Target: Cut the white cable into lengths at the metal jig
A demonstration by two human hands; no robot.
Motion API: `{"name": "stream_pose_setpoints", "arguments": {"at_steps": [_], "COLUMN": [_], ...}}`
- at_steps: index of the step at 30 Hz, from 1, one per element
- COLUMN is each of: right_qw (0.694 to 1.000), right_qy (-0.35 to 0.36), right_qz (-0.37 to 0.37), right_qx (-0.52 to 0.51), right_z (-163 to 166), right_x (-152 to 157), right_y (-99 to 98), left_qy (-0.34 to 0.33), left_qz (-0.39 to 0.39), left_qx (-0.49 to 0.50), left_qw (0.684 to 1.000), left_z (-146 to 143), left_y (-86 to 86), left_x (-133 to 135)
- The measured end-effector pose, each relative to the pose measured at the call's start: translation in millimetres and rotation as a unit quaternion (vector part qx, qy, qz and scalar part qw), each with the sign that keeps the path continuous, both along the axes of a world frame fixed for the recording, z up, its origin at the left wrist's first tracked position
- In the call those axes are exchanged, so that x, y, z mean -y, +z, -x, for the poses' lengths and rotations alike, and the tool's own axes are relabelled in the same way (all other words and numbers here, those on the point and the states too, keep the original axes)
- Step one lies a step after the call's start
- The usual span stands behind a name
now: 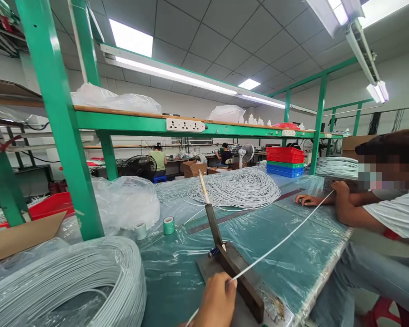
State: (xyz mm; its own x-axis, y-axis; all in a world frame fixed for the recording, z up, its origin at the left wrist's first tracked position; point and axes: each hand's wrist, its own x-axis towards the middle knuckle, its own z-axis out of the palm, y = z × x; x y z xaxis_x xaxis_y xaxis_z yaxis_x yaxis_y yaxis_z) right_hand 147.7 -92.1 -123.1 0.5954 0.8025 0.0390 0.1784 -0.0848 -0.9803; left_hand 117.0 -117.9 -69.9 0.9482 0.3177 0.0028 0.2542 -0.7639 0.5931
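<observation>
The left hand [218, 297] pinches a white cable [276, 246] just beside a metal bar [247, 289], apart from the table edge [327, 272].

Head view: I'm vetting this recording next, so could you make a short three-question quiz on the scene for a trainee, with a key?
1. Multiple choice: what does the camera wearer's hand grip?
A) the green tape roll
B) the white cable
C) the upright lever

2. True or false: in the stack of crates, blue is on top and red at the bottom.

3. Open: where does the cable run, in the picture, from the wearer's hand to another person's grip?

Key:
1. B.
2. False: red is on top, blue at the bottom.
3. Up and to the right, to the co-worker's raised hand.
</observation>
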Motion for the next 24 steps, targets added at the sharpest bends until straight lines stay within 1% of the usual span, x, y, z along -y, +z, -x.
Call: {"name": "stream_pose_setpoints", "arguments": {"at_steps": [1,2,3,5,6,7,8,9,10,11,12,13,14,16,17,19,21,24], "right_qw": [0.998,0.993,0.993,0.998,0.993,0.987,0.982,0.975,0.972,0.968,0.985,0.998,0.999,0.998,0.999,0.998,0.995,0.991], "right_qy": [-0.065,-0.114,-0.117,-0.029,0.103,0.152,0.18,0.215,0.23,0.245,0.171,0.062,0.005,-0.044,-0.045,-0.027,0.0,0.035], "right_qz": [0.006,0.01,0.015,0.023,0.033,0.04,0.045,0.053,0.054,0.053,0.005,-0.027,-0.043,-0.035,-0.018,0.022,0.051,0.059], "right_qx": [0.009,0.02,0.03,0.046,0.046,0.035,0.027,0.019,0.011,0.0,0.001,0.006,0.008,-0.008,-0.023,-0.057,-0.087,-0.116], "right_z": [-2,-4,-5,-8,-11,-17,-25,-37,-52,-71,-94,-118,-142,-186,-203,-224,-230,-226], "right_x": [1,6,15,44,62,80,95,105,110,109,102,91,77,47,33,9,-8,-26], "right_y": [2.6,6.4,11.9,29.4,41.5,55.6,71.1,87.3,103.3,118.3,131.6,142.5,150.8,160.0,161.6,161.4,160.1,161.6], "left_qy": [0.003,0.009,0.016,0.024,0.029,0.032,0.034,0.033,0.034,0.038,0.043,0.047,0.05,0.055,0.054,0.059,0.064,0.067], "left_qz": [0.047,0.087,0.119,0.16,0.175,0.189,0.2,0.207,0.213,0.218,0.224,0.232,0.242,0.264,0.272,0.279,0.279,0.273], "left_qx": [0.03,0.053,0.074,0.118,0.137,0.154,0.165,0.171,0.174,0.176,0.18,0.185,0.185,0.179,0.174,0.169,0.167,0.158], "left_qw": [0.998,0.995,0.99,0.98,0.974,0.969,0.965,0.963,0.961,0.959,0.957,0.954,0.951,0.946,0.945,0.944,0.943,0.947], "left_z": [-2,-4,-6,-10,-12,-15,-17,-19,-20,-22,-22,-23,-23,-24,-25,-27,-29,-34], "left_y": [-6.5,-13.2,-19.9,-33.2,-39.3,-44.9,-49.6,-53.4,-56.2,-58.1,-59.2,-59.7,-59.7,-59.2,-58.8,-58.2,-58.7,-63.3], "left_x": [-6,-11,-15,-21,-22,-21,-21,-20,-18,-17,-17,-17,-17,-19,-20,-23,-26,-29]}}
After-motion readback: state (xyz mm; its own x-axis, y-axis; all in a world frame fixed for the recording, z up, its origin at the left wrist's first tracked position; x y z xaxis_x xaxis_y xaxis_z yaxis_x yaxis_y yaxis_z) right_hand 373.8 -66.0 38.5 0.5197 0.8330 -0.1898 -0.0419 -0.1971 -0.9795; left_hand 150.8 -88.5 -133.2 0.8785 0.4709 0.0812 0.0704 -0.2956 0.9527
